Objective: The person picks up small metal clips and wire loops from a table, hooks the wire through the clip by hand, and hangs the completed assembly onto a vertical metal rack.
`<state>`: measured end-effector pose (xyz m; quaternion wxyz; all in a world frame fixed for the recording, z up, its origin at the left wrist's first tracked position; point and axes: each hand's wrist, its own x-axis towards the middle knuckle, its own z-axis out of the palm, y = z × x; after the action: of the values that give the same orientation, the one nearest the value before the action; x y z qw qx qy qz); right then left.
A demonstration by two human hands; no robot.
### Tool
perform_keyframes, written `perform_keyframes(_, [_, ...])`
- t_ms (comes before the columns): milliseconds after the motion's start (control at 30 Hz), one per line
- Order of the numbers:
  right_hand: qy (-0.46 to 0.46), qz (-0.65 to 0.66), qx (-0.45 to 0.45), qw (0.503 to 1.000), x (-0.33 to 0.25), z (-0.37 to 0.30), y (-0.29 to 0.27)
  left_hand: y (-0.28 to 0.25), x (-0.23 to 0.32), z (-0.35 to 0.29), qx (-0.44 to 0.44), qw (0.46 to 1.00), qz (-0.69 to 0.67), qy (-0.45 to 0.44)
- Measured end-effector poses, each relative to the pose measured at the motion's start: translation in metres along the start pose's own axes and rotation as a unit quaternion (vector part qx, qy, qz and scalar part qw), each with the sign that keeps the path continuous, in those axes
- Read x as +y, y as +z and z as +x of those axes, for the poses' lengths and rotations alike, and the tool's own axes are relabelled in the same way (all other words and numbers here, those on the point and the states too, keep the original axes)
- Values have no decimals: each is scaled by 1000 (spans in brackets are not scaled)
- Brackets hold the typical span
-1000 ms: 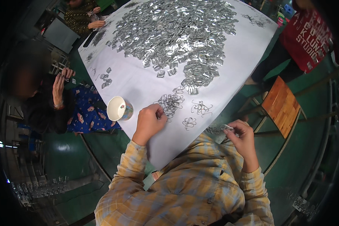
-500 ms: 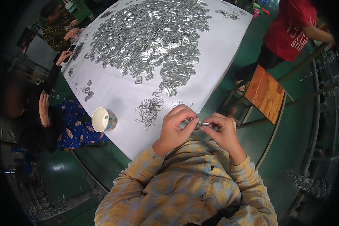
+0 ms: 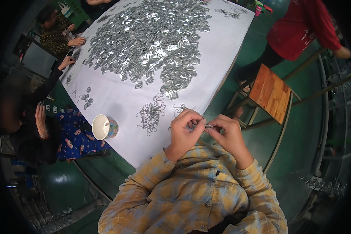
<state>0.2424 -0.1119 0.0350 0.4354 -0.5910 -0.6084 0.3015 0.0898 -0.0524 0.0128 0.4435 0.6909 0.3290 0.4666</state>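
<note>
My two hands are close together at the table's near edge, in front of my chest. Between finger and thumb my right hand (image 3: 229, 135) pinches a small shiny metal buckle (image 3: 209, 126), seen nearly edge-on. My left hand (image 3: 186, 133) is closed in a pinch at the buckle's left end; whatever lies inside its fingers is hidden. Just beyond my left hand lie a few thin wire hooks (image 3: 179, 108). Left of them is a tangled heap of wire hooks (image 3: 150, 118). A big pile of flat silver buckles (image 3: 152, 46) covers the far middle of the table.
A paper cup (image 3: 101, 127) stands at the white table's (image 3: 121, 105) left edge, with several loose buckles (image 3: 88, 102) beyond it. People sit along the left side, one hand (image 3: 41, 117) raised. At right are a wooden stool (image 3: 270, 94) and a person in red (image 3: 300, 33).
The buckle between my hands has tilted to a thinner edge-on view, and my fingers have drawn slightly closer. The view has shifted a little. The person in red has turned and leaned right.
</note>
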Motion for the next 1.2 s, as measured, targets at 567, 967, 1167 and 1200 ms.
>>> perform_keyframes(567, [-2, -10, 20, 1000, 5, -3, 0, 6, -11, 0, -2, 964, -210, -162])
perform_keyframes(967, [-2, -22, 16, 1000, 9, 0, -2, 3, -7, -1, -21, 1000, -3, 6])
perform_keyframes(1167, [2, 33, -63, 997, 24, 8, -16, 5, -11, -9, -17, 998, -37, -44])
perform_keyframes(1200, [0, 60, -102, 993, 29, 11, -19, 5, -11, -11, -17, 997, -42, -55])
